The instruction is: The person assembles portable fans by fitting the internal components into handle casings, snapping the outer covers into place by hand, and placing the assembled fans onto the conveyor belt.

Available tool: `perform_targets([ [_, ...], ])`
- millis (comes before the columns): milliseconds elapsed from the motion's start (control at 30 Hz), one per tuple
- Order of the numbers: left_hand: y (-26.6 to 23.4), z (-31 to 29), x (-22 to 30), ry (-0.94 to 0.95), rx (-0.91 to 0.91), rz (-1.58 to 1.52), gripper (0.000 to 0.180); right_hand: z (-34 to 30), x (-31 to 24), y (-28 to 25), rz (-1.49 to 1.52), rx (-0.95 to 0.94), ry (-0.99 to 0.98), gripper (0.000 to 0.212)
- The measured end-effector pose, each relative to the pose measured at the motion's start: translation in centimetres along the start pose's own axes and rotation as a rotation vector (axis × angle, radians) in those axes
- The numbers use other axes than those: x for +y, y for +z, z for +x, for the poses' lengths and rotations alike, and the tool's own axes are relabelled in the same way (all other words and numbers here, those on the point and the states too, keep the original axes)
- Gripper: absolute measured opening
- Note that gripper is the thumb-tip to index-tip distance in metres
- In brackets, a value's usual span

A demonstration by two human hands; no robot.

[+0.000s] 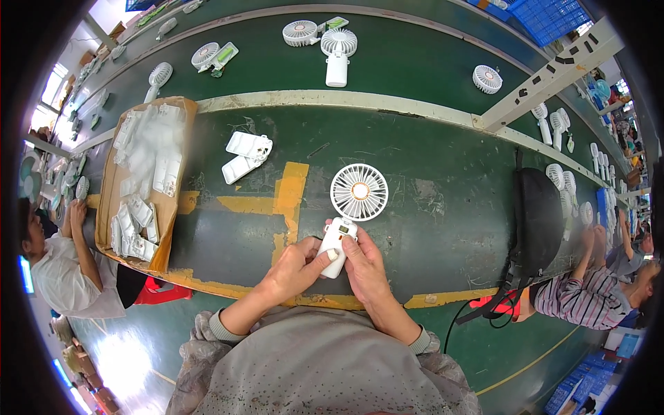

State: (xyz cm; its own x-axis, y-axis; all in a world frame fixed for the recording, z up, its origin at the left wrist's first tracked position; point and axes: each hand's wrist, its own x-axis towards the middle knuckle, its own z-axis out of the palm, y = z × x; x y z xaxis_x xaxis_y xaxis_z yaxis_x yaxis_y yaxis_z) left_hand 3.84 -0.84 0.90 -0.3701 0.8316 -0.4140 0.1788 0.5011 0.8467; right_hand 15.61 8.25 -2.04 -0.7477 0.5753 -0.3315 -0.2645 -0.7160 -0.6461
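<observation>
"Where's the fan point(357, 202)?"

"In front of me, above the tabletop point(443, 235), its round head away from me, handle toward my body."

"And your fingers?"

"Both sets are clamped on the handle point(338, 243): my left fingers point(305, 248) from the left, thumb on its front, my right fingers point(355, 252) from the right."

"What's around it?"

"Two white shells point(247, 144) to the left, then a carton point(185, 142) of white parts point(140, 221). A black bag point(540, 221) lies right. Beyond the rail point(311, 99), more fans point(337, 69)."
</observation>
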Motion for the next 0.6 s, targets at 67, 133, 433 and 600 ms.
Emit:
perform_targets([
  [67, 0.2, 0.0, -0.7, -0.041, -0.023, -0.128, 0.04, 0.1, -0.1, 0.2, 0.018, 0.011, 0.025, 0.035],
  [133, 1.0, -0.9, 0.7, 0.119, 0.139, 0.148, 0.044, 0.2, -0.1, 0.2, 0.04, 0.032, 0.048, 0.036],
  [433, 0.7, -1.1, 2.3, 0.418, 0.31, 0.581, 0.058, -0.2, 0.3, 0.8, -0.161, 0.085, 0.02, 0.039],
  [600, 0.1, -1.3, 2.6, 0.352, 0.217, 0.633, 0.058, -0.6, 0.2, 0.9, -0.316, 0.011, 0.007, 0.047],
])
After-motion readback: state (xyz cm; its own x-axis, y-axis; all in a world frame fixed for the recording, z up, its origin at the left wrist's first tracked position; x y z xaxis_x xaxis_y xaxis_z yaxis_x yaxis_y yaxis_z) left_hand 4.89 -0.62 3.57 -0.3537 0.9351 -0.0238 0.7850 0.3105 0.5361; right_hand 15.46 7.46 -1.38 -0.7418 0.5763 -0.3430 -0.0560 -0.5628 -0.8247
